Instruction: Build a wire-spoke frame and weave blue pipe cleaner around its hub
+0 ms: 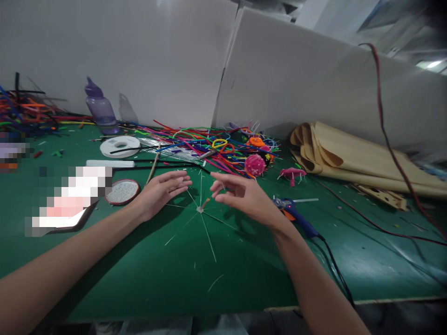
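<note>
My left hand (pixel 161 190) lies low over the green table (pixel 146 270) with its fingers stretched out flat and together, holding nothing. My right hand (pixel 240 194) hovers opposite it, fingers loosely curled with the tips apart, and I see nothing in it. Between and just below both hands sits a small hub with thin white spokes (pixel 200 209) fanning out on the table, a short brown stub sticking up from its centre. Neither hand clearly touches it.
A pile of coloured pipe cleaners (pixel 206 144), a pink pompom (pixel 254 164) and a pink mushroom shape (pixel 292 174) lie behind. A glue gun (pixel 295 215) with its cable sits right, a bead dish (pixel 122 191), white spool (pixel 120 146), purple bottle (pixel 100 108) left, folded tan sheets (pixel 349 156) far right.
</note>
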Demonstrator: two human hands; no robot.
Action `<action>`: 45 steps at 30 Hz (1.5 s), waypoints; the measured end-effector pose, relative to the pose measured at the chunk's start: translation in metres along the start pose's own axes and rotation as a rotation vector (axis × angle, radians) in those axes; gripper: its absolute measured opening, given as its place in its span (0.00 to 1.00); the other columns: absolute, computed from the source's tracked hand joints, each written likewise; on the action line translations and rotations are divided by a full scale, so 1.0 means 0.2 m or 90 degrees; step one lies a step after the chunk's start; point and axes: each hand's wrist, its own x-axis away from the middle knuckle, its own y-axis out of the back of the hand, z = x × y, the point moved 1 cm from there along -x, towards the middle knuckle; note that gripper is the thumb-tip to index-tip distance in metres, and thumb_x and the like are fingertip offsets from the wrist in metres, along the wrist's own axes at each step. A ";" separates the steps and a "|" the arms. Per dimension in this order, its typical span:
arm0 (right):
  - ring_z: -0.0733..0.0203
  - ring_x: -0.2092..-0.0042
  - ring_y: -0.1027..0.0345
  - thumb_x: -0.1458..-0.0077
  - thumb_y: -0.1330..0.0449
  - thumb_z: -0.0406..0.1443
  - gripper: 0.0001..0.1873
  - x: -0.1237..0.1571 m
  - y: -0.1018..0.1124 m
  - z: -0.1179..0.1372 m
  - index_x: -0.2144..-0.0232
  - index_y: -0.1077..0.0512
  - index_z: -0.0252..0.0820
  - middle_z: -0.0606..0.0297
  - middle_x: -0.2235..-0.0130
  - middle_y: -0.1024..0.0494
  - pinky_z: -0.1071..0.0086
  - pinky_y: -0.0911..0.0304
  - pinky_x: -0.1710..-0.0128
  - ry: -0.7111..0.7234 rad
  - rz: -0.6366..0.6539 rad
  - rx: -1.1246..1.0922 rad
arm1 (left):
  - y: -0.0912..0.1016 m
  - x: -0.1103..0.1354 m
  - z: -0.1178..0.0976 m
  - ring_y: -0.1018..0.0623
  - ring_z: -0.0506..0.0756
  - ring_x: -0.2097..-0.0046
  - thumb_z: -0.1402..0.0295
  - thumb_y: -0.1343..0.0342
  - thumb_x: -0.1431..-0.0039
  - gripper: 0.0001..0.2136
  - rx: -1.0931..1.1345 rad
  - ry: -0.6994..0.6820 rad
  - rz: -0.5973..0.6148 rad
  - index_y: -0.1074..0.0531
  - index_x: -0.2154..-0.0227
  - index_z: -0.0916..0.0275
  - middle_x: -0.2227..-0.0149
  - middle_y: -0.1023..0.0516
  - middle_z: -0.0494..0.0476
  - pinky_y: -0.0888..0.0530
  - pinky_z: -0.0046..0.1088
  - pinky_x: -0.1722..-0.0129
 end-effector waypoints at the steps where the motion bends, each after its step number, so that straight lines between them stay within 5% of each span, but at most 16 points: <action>1: 0.64 0.62 0.32 0.51 0.41 0.36 0.25 0.00 0.01 0.00 0.49 0.35 0.40 0.60 0.60 0.27 0.72 0.38 0.71 0.003 -0.015 -0.026 | 0.00 0.00 0.00 0.26 0.57 0.51 0.73 0.41 0.50 0.11 0.001 0.002 0.003 0.26 0.61 0.63 0.57 0.23 0.61 0.31 0.31 0.49; 6: 0.70 0.73 0.36 0.43 0.50 0.37 0.16 -0.01 0.02 -0.01 0.56 0.29 0.37 0.62 0.69 0.26 0.75 0.46 0.79 -0.026 -0.056 -0.021 | -0.01 0.02 -0.02 0.27 0.58 0.51 0.73 0.41 0.50 0.09 -0.010 0.012 0.042 0.25 0.63 0.62 0.56 0.24 0.60 0.32 0.34 0.49; 10: 0.71 0.75 0.41 0.45 0.48 0.37 0.14 -0.01 -0.01 -0.01 0.60 0.26 0.40 0.67 0.73 0.30 0.75 0.46 0.77 -0.011 -0.033 0.089 | -0.02 0.03 -0.03 0.28 0.59 0.49 0.72 0.41 0.50 0.08 -0.030 0.016 0.085 0.25 0.64 0.61 0.56 0.24 0.58 0.33 0.34 0.48; 14: 0.70 0.76 0.40 0.44 0.50 0.36 0.14 0.01 -0.04 0.01 0.61 0.27 0.39 0.69 0.78 0.32 0.75 0.44 0.77 -0.051 0.032 0.049 | -0.01 0.02 -0.02 0.28 0.58 0.50 0.71 0.42 0.49 0.08 -0.030 0.002 0.106 0.24 0.65 0.60 0.58 0.23 0.57 0.33 0.34 0.49; 20: 0.70 0.74 0.37 0.44 0.50 0.34 0.12 0.02 -0.05 0.04 0.63 0.28 0.38 0.67 0.74 0.29 0.76 0.43 0.75 -0.059 0.101 0.029 | -0.01 0.02 -0.01 0.27 0.58 0.51 0.71 0.42 0.49 0.07 -0.025 -0.003 0.114 0.24 0.65 0.60 0.58 0.22 0.57 0.33 0.35 0.49; 25: 0.69 0.69 0.38 0.44 0.49 0.35 0.13 0.01 -0.04 0.03 0.63 0.25 0.42 0.65 0.68 0.30 0.74 0.43 0.70 0.045 0.056 0.162 | -0.01 0.02 -0.01 0.28 0.58 0.49 0.71 0.42 0.49 0.08 -0.040 0.016 0.100 0.24 0.65 0.60 0.57 0.23 0.58 0.33 0.34 0.48; 29: 0.69 0.69 0.37 0.45 0.50 0.31 0.14 0.00 -0.06 0.01 0.65 0.24 0.41 0.64 0.66 0.27 0.74 0.45 0.71 0.036 0.044 0.222 | -0.02 0.02 -0.01 0.26 0.58 0.52 0.71 0.42 0.49 0.08 -0.054 0.032 0.076 0.24 0.65 0.62 0.57 0.23 0.61 0.31 0.32 0.50; 45: 0.70 0.73 0.38 0.51 0.49 0.26 0.10 0.02 -0.12 -0.05 0.66 0.32 0.39 0.69 0.75 0.29 0.76 0.46 0.73 0.052 0.093 0.240 | -0.01 0.01 -0.01 0.25 0.58 0.53 0.71 0.43 0.48 0.09 -0.068 0.038 0.070 0.25 0.63 0.64 0.57 0.23 0.64 0.29 0.28 0.53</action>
